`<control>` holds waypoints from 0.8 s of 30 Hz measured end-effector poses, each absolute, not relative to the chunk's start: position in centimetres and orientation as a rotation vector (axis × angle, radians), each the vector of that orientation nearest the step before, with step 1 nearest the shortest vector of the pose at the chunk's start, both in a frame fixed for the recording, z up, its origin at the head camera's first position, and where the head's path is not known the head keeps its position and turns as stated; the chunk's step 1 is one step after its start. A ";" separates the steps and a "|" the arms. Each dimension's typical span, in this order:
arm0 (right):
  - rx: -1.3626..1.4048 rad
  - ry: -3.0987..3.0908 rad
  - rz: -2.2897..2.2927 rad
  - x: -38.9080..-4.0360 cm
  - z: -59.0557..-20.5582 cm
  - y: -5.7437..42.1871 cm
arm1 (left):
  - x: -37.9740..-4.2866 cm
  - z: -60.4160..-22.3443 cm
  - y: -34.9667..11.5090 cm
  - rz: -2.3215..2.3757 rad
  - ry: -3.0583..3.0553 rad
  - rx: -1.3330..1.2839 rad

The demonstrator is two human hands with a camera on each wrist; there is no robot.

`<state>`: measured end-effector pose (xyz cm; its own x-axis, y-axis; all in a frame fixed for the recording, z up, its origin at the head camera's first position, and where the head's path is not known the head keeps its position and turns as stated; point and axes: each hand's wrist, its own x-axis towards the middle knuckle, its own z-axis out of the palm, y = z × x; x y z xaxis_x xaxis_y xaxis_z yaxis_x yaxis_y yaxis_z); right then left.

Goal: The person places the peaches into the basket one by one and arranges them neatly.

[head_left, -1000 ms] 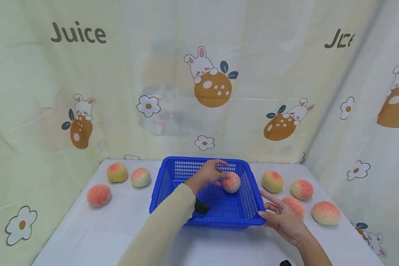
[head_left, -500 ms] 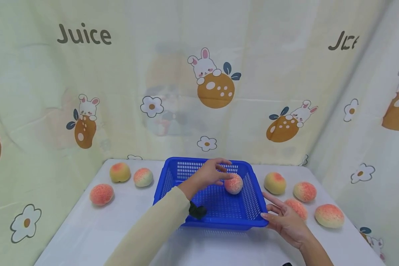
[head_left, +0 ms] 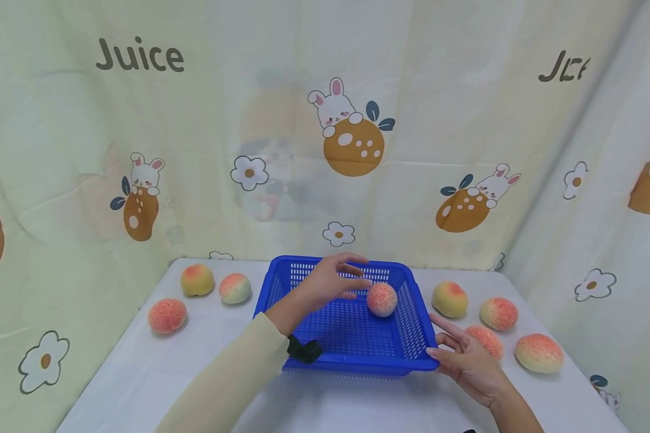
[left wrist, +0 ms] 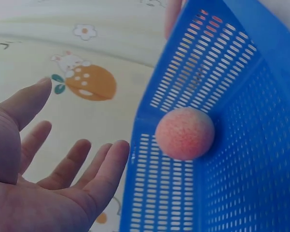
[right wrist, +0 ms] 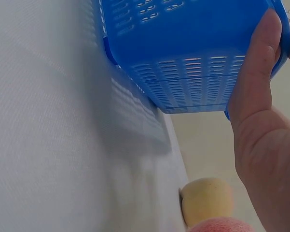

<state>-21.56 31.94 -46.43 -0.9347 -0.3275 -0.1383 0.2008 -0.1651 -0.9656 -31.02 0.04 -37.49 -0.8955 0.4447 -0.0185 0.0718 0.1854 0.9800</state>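
A blue plastic basket [head_left: 352, 362] with slotted walls stands on the table, and one pink-speckled peach [head_left: 381, 300] lies inside against its right end. My left hand [head_left: 333, 281] hovers over the basket to the left of that peach, fingers spread and holding nothing. In the left wrist view a gap shows between the left hand [left wrist: 62, 179] and the peach [left wrist: 185, 134]. My right hand [head_left: 468, 364] grips the basket's right front corner. The right wrist view shows the right thumb [right wrist: 263, 63] along the rim, with the other fingers mostly hidden behind it.
Three peaches lie left of the basket, among them a yellow peach [head_left: 197, 280] and a pink peach [head_left: 167, 316]. Several more, including a yellow peach [head_left: 450, 299] and a pink-topped peach [head_left: 539, 353], lie to the right near my right hand. A printed curtain [head_left: 281, 120] hangs behind the white table [head_left: 124, 373].
My left hand has drawn back to the left, away from the peach in the basket. The right hand keeps its grip on the corner. The head view has shifted slightly.
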 end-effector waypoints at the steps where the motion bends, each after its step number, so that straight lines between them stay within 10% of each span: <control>1: -0.145 1.766 -2.160 -21.6 -46.4 32.0 | -30.9 -37.4 -0.2 1.768 2.170 0.497; 24: -0.150 1.739 -2.176 -21.6 -46.7 32.0 | -25.9 -38.1 -6.3 1.826 2.375 0.518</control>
<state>-21.62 32.01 -46.72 -0.9330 -0.3341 -0.1337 0.2040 -0.1849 -0.9614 -25.89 -6.26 -38.05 -0.9368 0.3267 0.1251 0.2048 0.2223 0.9532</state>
